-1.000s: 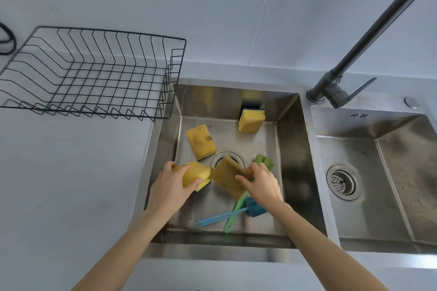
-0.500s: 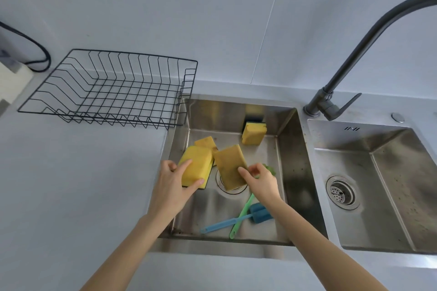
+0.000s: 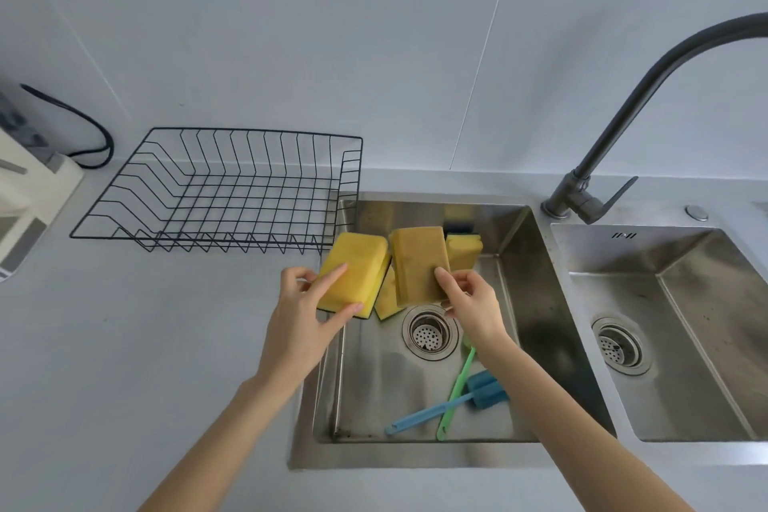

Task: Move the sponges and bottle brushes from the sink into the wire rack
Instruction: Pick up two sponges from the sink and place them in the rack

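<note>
Above the left sink [image 3: 523, 245], both hands are raised with 1 sponge apiece. No brand or label can be read anywhere; a small dark mark on the rim of the right sink [image 3: 623, 236] is too small to make out.

The left hand [image 3: 303, 320] clamps a bright yellow sponge [image 3: 353, 274] between thumb and fingers, over the sink's left edge and just short of the wire rack's [image 3: 216, 187] near right corner. The right hand [image 3: 473, 303] pinches the lower corner of a duller, brownish sponge [image 3: 419, 262] with thumb and fingertips, above the drain [image 3: 430, 333].

2 more sponges remain in the sink: 1 yellow one [image 3: 388, 295] mostly hidden behind the held pair, and another [image 3: 463, 249] leaning at the back wall. Toward the sink's front, a blue bottle brush [image 3: 444, 407] and a green bottle brush [image 3: 455, 391] lie crossed on the bottom. The rack sits on the desk [image 3: 124, 345] left of the sink, with nothing in it. A dark faucet [image 3: 615, 129] rises behind the sink's right corner.
</note>
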Tool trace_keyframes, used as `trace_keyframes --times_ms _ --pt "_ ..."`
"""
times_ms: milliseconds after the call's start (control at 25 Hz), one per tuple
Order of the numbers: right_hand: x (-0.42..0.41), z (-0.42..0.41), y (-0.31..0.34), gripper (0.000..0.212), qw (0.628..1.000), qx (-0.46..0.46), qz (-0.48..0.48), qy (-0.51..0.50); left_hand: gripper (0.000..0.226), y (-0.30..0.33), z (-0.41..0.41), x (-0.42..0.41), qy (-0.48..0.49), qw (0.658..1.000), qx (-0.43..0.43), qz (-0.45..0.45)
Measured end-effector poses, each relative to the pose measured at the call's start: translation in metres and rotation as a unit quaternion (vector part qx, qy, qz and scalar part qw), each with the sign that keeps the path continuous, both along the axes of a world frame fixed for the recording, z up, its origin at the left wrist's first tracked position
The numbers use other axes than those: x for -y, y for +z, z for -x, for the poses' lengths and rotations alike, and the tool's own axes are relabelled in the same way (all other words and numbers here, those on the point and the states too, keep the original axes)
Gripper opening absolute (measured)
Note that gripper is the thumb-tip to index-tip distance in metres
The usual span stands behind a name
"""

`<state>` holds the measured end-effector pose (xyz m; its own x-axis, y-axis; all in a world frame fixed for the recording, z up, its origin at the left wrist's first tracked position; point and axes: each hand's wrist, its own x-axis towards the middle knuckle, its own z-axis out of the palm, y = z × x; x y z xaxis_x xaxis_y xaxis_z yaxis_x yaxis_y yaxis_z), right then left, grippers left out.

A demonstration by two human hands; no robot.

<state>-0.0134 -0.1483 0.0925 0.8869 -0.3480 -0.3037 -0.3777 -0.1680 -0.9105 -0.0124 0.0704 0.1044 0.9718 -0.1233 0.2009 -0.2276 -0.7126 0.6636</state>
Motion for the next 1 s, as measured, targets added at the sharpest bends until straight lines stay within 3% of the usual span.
trace_keyframes --times_ms 440,1000 --pt "-0.050 -0.036 0.037 0.025 0.998 0.050 -0.028 -0.005 0.055 0.019 -0.036 -0.050 0.016 0.996 0.021 0.083" --pt "-0.108 -0.138 0.067 0.025 0.999 0.004 0.036 0.024 0.054 0.031 -0.095 -0.113 0.098 0.994 0.035 0.031"
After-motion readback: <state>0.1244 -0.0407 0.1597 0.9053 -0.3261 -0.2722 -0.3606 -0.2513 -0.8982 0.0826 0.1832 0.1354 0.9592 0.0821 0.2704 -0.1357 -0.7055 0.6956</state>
